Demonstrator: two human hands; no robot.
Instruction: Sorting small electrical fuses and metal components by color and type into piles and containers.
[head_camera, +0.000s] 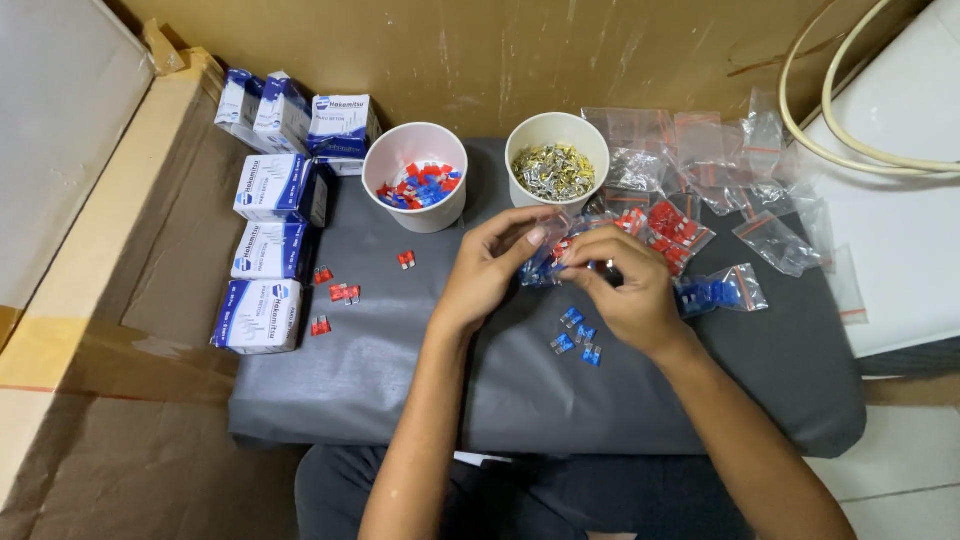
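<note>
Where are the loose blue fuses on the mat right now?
In the head view, the loose blue fuses lie on the dark mat, just below the right hand, right of centre.

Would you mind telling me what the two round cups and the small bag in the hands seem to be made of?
The cups look like matte white paper, judging by their thin rolled rims. The bag, pinched by both hands, looks like clear glossy plastic film: it is see-through and wrinkles.
</note>
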